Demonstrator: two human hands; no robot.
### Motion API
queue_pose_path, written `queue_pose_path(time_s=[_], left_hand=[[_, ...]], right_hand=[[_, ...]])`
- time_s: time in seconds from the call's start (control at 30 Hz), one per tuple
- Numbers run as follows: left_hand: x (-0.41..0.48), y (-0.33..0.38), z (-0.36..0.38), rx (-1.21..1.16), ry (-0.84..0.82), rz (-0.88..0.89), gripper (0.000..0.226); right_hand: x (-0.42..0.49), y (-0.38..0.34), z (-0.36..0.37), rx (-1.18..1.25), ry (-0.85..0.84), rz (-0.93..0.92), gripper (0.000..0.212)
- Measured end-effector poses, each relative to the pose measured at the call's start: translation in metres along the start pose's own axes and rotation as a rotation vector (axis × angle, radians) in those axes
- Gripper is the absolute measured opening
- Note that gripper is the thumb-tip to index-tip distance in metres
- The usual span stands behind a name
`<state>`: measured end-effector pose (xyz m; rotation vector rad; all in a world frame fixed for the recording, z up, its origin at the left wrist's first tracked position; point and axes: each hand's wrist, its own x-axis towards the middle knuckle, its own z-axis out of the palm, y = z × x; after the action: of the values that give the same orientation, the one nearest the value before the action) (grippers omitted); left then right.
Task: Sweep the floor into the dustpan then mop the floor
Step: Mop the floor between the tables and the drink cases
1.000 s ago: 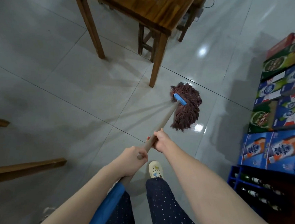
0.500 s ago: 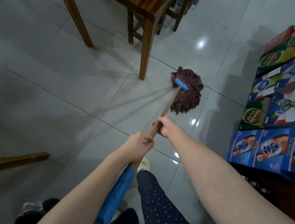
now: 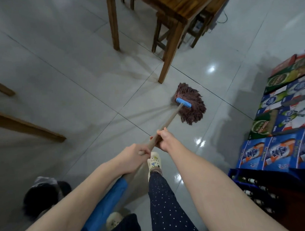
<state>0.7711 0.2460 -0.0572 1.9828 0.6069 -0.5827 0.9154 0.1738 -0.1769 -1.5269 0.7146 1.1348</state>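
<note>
A mop with a brown string head [image 3: 189, 105] and a blue clamp lies on the grey tiled floor [image 3: 68, 87], just right of a wooden table leg [image 3: 168, 62]. Its wooden handle [image 3: 169, 120] runs back toward me and ends in a blue grip below my arms. My right hand [image 3: 164, 139] grips the handle further down the shaft. My left hand [image 3: 134, 155] grips it closer to my body. Wet streaks show on the tiles left of the mop head.
A wooden table [image 3: 181, 4] with stools [image 3: 164, 34] under it stands ahead. Stacked drink cartons [image 3: 284, 120] and a crate of bottles [image 3: 256, 189] line the right side. Wooden furniture legs [image 3: 26, 127] reach in from the left. A dark bag [image 3: 43, 195] sits at lower left.
The mop head has slid across the tile near the table leg, first away from me, then back and to the right. My view has shifted, bringing the dark bag into sight.
</note>
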Motion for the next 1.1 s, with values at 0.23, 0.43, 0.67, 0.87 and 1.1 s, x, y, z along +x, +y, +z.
queue_pose_path(time_s=[0.23,0.43,0.67,0.87,1.1], left_hand=[[-0.114,-0.086,0.027,0.048,0.004,-0.114,0.017],[-0.171,-0.123,0.03,0.054,0.054,-0.161,0.004],[-0.14,-0.098,0.026,0.078,0.032,-0.192,0.02],[-0.062,-0.046,0.022,0.105,0.013,-0.229,0.021],[0.069,0.046,0.009,0.05,0.016,-0.188,0.021]], right_hand=[[-0.054,0.121,0.056,-0.079,-0.068,0.041,0.066],[-0.087,0.176,0.086,-0.105,-0.172,0.091,0.068],[-0.07,0.155,0.076,-0.047,-0.169,0.092,0.067],[-0.015,0.083,0.046,0.008,-0.179,0.078,0.068],[0.065,-0.051,-0.017,0.01,-0.204,0.046,0.053]])
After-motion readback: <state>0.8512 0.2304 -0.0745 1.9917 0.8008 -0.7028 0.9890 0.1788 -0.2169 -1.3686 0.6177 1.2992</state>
